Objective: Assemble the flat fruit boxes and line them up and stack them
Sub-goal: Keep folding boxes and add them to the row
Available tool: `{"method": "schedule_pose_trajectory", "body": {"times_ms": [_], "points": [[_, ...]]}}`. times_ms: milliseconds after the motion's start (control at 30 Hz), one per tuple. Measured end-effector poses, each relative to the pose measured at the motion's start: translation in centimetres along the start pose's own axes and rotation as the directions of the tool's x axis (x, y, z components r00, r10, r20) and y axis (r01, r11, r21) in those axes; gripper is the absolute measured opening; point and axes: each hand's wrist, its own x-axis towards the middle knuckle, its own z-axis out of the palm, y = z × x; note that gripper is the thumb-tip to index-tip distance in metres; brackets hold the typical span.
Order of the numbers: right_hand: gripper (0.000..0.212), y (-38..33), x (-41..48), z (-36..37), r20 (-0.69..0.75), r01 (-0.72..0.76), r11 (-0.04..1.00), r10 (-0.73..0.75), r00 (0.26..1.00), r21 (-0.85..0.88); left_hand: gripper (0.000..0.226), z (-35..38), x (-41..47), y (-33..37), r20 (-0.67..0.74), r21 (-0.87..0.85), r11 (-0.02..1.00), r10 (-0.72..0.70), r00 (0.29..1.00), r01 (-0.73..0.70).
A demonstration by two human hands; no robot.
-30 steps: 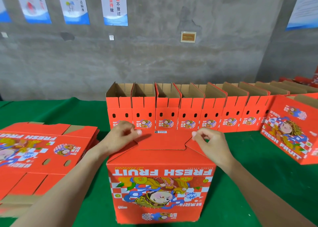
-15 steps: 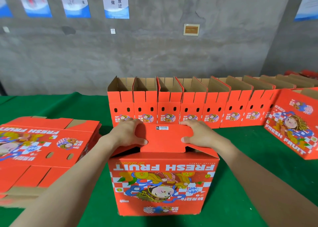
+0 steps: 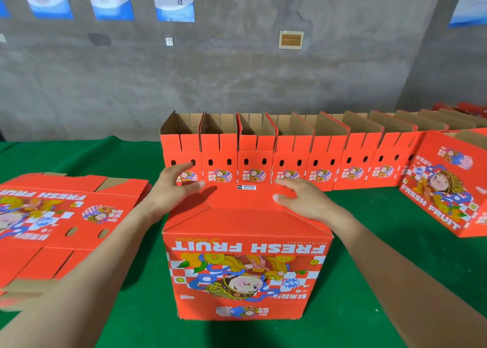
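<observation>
Pressing down the bottom flaps (image 3: 245, 202) of the upside-down fruit box (image 3: 245, 268) looks like the step right now; this box stands in the middle of the green table cover (image 3: 369, 268), very near the row of open boxes (image 3: 290, 163) behind it.

What could go wrong, I think: the flaps could pop back up when the hands let go, because the left flap sits a bit high and slanted, not flat; a hard push in the middle could bend the cardboard in, since the box is hollow; a push that goes forward could slide the box into the row and knock those boxes crooked; a bottom that is not locked might drop open when the box is turned over and stacked.

The left hand (image 3: 174, 189) lies palm down on the far left corner of the flaps; its fingers are straight and spread out, and its thumb points to the middle; it grasps nothing. The right hand (image 3: 303, 202) lies palm down on the right side; its fingers bend only a little, the tips touch the flap, and it grasps nothing too. The 2 bare arms reach in from the low corners.

A stack of flat boxes (image 3: 52, 216) waits on the left; 1 tilted box (image 3: 445, 189) sits on the right.
</observation>
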Motion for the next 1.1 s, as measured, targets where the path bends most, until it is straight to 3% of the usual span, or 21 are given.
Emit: {"method": "schedule_pose_trajectory", "body": {"times_ms": [67,133,200,267,333,400,567,700,800,867,1000,1100], "points": [[0.044,0.1,-0.2,-0.2,-0.096,-0.015,0.946,0.048,0.994,0.325,0.069,-0.3,-0.2,-0.8,0.049,0.194,0.978,-0.086,0.995,0.075],[0.038,0.5,-0.6,-0.2,-0.164,-0.027,0.743,0.182,0.97,0.669,0.072,-0.3,-0.5,-1.3,0.112,0.274,0.949,-0.19,0.975,0.154],[0.04,1.6,-1.8,0.8,-0.098,-0.154,0.606,0.361,0.927,0.78,0.067,-0.4,-0.8,-1.4,0.105,0.248,0.949,-0.228,0.968,0.197],[0.032,3.2,-3.4,3.0,0.092,-0.359,0.527,0.465,0.88,0.771,0.061,-0.6,-1.0,-1.5,0.086,0.225,0.956,-0.211,0.974,0.187],[0.042,4.1,-5.0,5.2,0.251,-0.518,0.586,0.478,0.842,0.623,0.058,-1.0,-1.5,-1.5,0.082,0.223,0.96,-0.192,0.978,0.17],[0.043,4.2,-5.9,5.4,0.301,-0.557,0.647,0.471,0.829,0.52,0.057,-1.2,-2.1,-1.3,0.072,0.235,0.963,-0.156,0.985,0.135],[0.034,3.4,-4.9,1.8,0.19,-0.404,0.578,0.396,0.898,0.709,0.039,-1.8,-2.2,1.2,-0.146,0.194,0.981,0.039,0.989,-0.01],[0.044,2.4,-4.0,0.7,0.146,-0.37,0.698,0.359,0.922,0.613,0.029,-1.5,-1.9,1.1,-0.295,0.081,0.995,0.086,0.952,-0.065],[0.039,3.0,-3.8,0.1,0.218,-0.293,0.561,0.198,0.956,0.774,0.023,-0.7,-1.7,-0.4,-0.354,-0.144,0.987,0.022,0.935,-0.077],[0.047,3.9,-3.8,-0.1,0.208,-0.227,0.459,0.094,0.974,0.859,0.018,-0.3,-1.7,-1.3,-0.398,-0.239,0.966,-0.003,0.918,-0.1],[0.046,4.4,-3.9,0.0,0.109,-0.139,0.465,0.092,0.99,0.874,0.015,0.5,-1.9,-2.9,-0.373,-0.305,0.947,-0.024,0.928,-0.098],[0.04,4.3,-4.2,1.1,-0.06,-0.067,0.665,0.167,0.984,0.744,0.014,1.3,-2.0,-4.0,-0.177,-0.295,0.954,-0.113,0.978,0.056]]}}
